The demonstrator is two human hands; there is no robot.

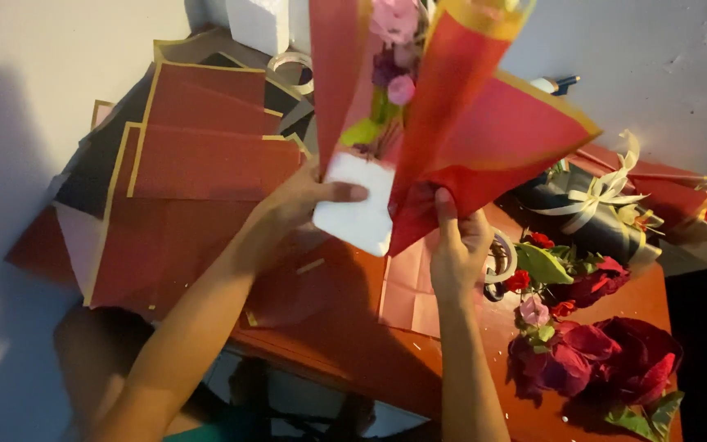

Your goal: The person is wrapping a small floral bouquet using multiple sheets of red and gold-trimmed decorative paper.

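Both hands up over the red table, left hand pinching the bouquet's white base, right hand gripping the red wrapping paper — best kept snug, folds even, around the pink flowers above.

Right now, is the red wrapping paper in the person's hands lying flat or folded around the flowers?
Folded around them. The red wrapping paper rises as a cone about the pink flowers, pinched low by the left hand and right hand.
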